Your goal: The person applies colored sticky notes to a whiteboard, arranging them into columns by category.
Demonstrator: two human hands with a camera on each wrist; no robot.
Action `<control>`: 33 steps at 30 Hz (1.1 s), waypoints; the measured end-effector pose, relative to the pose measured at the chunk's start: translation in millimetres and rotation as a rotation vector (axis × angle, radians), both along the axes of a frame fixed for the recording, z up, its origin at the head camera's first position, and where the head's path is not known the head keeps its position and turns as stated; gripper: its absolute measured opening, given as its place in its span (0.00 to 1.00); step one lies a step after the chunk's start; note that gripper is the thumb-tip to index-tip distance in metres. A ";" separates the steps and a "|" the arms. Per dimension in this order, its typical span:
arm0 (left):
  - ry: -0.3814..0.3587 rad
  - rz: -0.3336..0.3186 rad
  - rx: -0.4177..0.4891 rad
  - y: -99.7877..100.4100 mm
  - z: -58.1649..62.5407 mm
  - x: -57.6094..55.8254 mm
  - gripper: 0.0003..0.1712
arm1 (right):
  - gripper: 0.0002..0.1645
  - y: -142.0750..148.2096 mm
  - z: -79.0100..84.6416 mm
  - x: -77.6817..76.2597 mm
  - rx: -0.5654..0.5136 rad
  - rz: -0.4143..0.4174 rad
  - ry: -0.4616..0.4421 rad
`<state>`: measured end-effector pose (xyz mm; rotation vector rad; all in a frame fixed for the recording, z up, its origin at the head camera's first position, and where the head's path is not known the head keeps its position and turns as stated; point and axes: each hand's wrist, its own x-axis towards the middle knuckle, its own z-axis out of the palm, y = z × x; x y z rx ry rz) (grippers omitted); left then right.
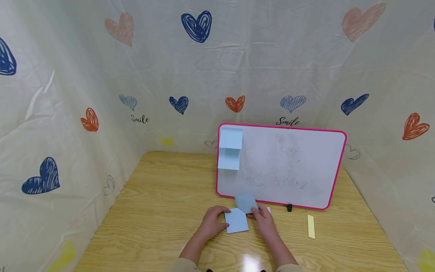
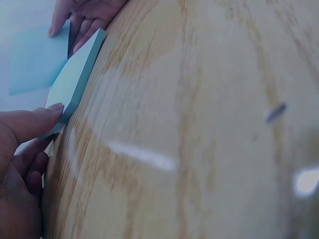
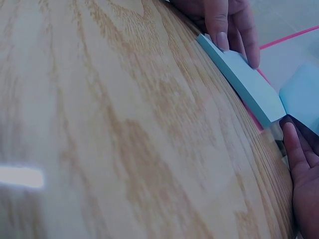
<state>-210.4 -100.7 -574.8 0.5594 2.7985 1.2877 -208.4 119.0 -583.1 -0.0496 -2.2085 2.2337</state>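
Observation:
My left hand (image 1: 210, 225) grips a thick pad of light blue sticky notes (image 1: 236, 221) by its left side, thumb on the top face in the left wrist view. Between the thumb and fingers of my right hand (image 1: 265, 222), a single blue sticky note (image 1: 245, 203) is pinched at its lower right corner. That note slants up off the pad's far right corner and overlaps the lower edge of a pink-framed whiteboard (image 1: 289, 170). High on the board's left side are two light blue notes, an upper one (image 1: 231, 138) and a lower one (image 1: 229, 159).
A pale yellow paper strip (image 1: 311, 226) lies on the wooden table (image 1: 163, 196) to the right. Something pink (image 1: 269, 209) peeks out behind my right hand. Under the board's bottom edge is a small black piece (image 1: 289, 207). A heart-printed curtain (image 1: 251, 68) surrounds the table.

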 end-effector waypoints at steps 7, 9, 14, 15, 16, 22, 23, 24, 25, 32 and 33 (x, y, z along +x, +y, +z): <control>-0.015 0.003 0.001 0.2 0.5 -0.3 0.20 | 0.12 0.2 -0.3 -0.1 -0.020 -0.009 0.000; -0.017 0.002 0.001 0.3 0.8 0.0 0.21 | 0.11 0.2 -0.6 -0.3 -0.025 -0.014 -0.007; -0.010 0.003 0.006 0.5 1.7 0.4 0.21 | 0.11 1.8 0.3 0.2 0.002 -0.021 -0.008; -0.007 0.003 0.008 0.7 2.0 0.5 0.21 | 0.11 2.3 0.8 0.6 0.010 -0.031 -0.010; -0.004 0.002 0.011 0.8 2.2 0.5 0.20 | 0.12 2.8 1.1 1.1 0.021 -0.040 -0.007; 0.010 0.002 0.013 1.2 1.7 0.3 0.20 | 0.14 2.5 3.3 1.6 -0.032 -0.098 -0.036; 0.010 0.003 0.011 1.3 1.4 0.1 0.20 | 0.14 1.9 3.7 1.3 -0.054 -0.100 -0.045; 0.018 0.002 0.009 1.3 0.8 0.0 0.20 | 0.14 1.5 4.3 1.1 -0.071 -0.097 -0.051; 0.016 0.004 0.010 1.4 0.5 -0.1 0.19 | 0.13 0.9 5.0 0.8 -0.085 -0.092 -0.059; -0.009 0.016 -0.006 2.5 0.4 0.3 0.20 | 0.12 -0.4 9.7 0.2 -0.132 -0.081 -0.094; -0.010 0.018 -0.011 2.6 0.5 0.2 0.20 | 0.11 -0.3 10.9 -0.1 -0.136 -0.087 -0.101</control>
